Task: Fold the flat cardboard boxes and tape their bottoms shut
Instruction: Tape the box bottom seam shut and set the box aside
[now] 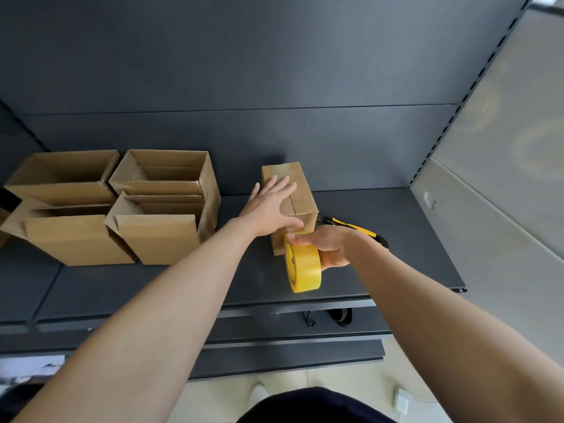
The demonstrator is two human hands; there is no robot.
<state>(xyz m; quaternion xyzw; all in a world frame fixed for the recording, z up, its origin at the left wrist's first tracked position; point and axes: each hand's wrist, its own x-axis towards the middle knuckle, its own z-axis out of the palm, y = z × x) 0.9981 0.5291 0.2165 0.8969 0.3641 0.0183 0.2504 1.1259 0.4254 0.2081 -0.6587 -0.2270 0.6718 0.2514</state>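
A small cardboard box [300, 190] stands upside down on the dark shelf [381, 257], its two bottom flaps closed with the seam facing up. My left hand [270, 206] lies flat on those flaps, fingers spread, thumb at the near edge. My right hand [328, 244] grips a yellow tape roll [302, 265] held upright against the box's near face, the thumb pressing on top of the roll by the box edge. Whether a tape strip is stuck to the box is too small to tell.
Several folded open-topped boxes [158, 206] stand in a cluster on the left of the shelf. A yellow-and-black utility knife [355, 228] lies behind my right hand. The shelf's front edge [274, 306] runs below; a grey back panel rises behind.
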